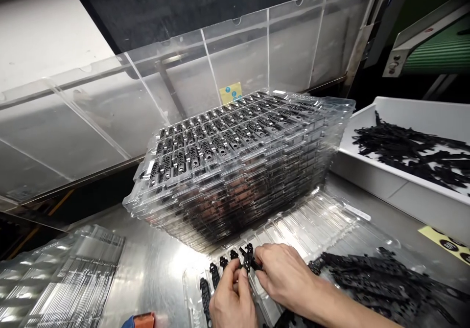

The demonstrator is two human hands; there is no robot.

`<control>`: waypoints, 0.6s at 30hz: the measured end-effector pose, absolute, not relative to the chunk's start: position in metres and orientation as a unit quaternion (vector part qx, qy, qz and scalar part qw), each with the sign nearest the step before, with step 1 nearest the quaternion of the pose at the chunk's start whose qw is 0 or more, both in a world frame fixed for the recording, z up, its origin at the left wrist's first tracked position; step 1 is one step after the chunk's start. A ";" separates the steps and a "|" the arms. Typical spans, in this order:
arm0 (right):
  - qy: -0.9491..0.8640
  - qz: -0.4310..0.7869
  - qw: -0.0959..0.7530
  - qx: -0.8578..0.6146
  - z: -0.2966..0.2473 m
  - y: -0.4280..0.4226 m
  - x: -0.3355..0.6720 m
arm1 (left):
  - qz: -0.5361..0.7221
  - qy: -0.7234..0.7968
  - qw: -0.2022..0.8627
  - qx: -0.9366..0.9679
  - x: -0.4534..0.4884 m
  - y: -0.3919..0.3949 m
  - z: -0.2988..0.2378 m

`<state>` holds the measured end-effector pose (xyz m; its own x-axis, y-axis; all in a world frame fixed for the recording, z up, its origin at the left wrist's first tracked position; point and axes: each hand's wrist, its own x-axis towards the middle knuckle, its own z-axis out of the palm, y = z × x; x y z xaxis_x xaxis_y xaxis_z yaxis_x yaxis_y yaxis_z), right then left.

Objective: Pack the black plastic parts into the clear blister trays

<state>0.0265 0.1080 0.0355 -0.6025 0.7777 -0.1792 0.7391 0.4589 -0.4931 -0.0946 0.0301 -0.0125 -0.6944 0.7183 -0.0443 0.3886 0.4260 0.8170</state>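
My left hand (235, 291) pinches a small black plastic part (248, 258) between thumb and fingertips. Just to its right, my right hand (281, 274) is closed at the same spot, its fingertips against dark plastic that they partly hide. Both hands are over a clear plastic tray (293, 237) with long slots. Several black parts (204, 293) lie in a row in the tray's left slots. A loose pile of black parts (382, 284) lies on the tray's right side, beside my right forearm.
Behind my hands rises a tall stack of filled clear trays (235, 181). A white bin (389, 171) of black parts (404, 147) stands at right. More stacked clear trays (69, 279) sit at left on the metal table (143, 254). A red and blue object (141, 320) shows at the bottom edge.
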 end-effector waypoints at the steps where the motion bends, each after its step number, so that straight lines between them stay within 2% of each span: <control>1: -0.845 0.282 0.051 -0.452 0.037 0.108 0.030 | 0.414 0.823 0.184 0.342 -0.094 0.031 -0.012; 6: -0.817 0.330 0.149 -0.449 0.052 0.127 0.066 | 0.473 0.806 0.141 0.327 -0.083 0.034 -0.006; 9: -0.851 0.314 0.133 -0.399 0.064 0.147 0.078 | 0.474 0.810 0.081 0.335 -0.076 0.035 -0.001; 13: -0.890 0.314 0.042 -0.329 0.062 0.165 0.063 | 0.298 0.861 0.052 0.409 -0.067 0.037 0.002; 18: -0.901 0.280 0.059 -0.326 0.040 0.163 0.037 | 0.048 0.893 0.089 0.439 -0.059 0.047 0.005</control>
<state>0.0366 0.1630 0.0395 -0.7807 0.6202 -0.0763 0.5544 0.6311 -0.5425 -0.0587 0.0467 0.0049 -0.5982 0.7929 -0.1162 0.7758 0.6093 0.1640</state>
